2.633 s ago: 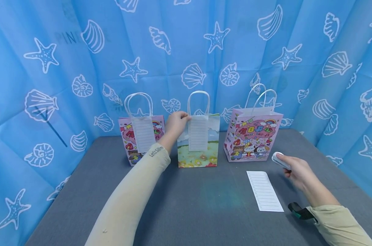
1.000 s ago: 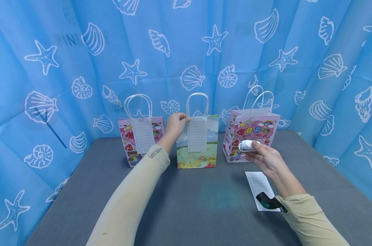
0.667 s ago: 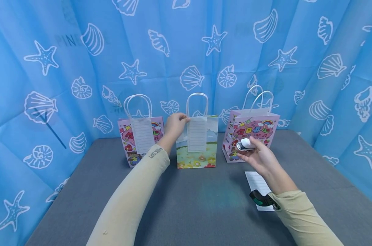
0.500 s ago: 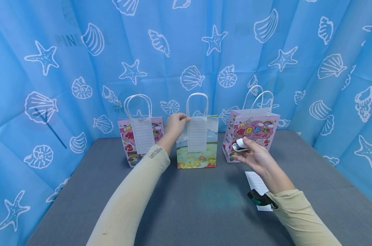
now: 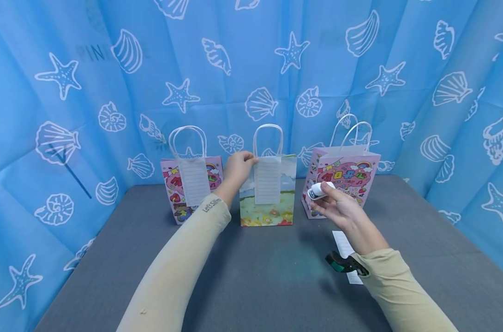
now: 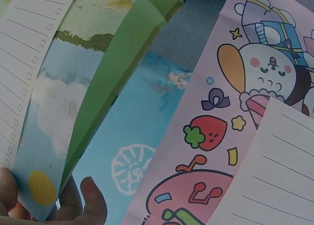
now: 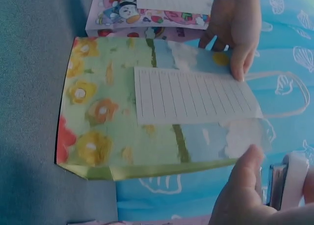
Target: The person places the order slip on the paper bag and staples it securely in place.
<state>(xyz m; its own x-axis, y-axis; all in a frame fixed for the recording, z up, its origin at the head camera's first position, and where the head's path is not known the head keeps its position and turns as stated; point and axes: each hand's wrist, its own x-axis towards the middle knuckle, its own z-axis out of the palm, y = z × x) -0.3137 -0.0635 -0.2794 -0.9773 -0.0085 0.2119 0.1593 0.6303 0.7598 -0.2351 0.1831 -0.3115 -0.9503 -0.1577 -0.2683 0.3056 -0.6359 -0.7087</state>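
Observation:
In the head view my left hand (image 5: 236,169) pinches the top edge of the middle paper gift bag (image 5: 288,207), a landscape-and-flowers print, at the upper left corner of a lined paper slip (image 5: 268,182). The left wrist view shows fingers (image 6: 92,198) behind the bag's edge. My right hand (image 5: 347,214) holds a small white stapler (image 5: 321,190) in front of the right pink bag (image 5: 351,168). In the right wrist view the stapler (image 7: 293,178) is just beyond the middle bag's top edge, its metal jaw showing, clear of the slip.
A pink cartoon bag (image 5: 215,171) stands on the left, bearing a lined slip (image 5: 194,182) at its top. Another lined slip (image 5: 344,244) lies on the grey table (image 5: 243,281), partly hidden by the right wrist. A blue seashell curtain (image 5: 235,60) hangs behind.
My right hand has carried the stapler leftward from beyond the right bag to in front of it, closer to the middle bag. My left hand keeps its hold on the slip and bag edge.

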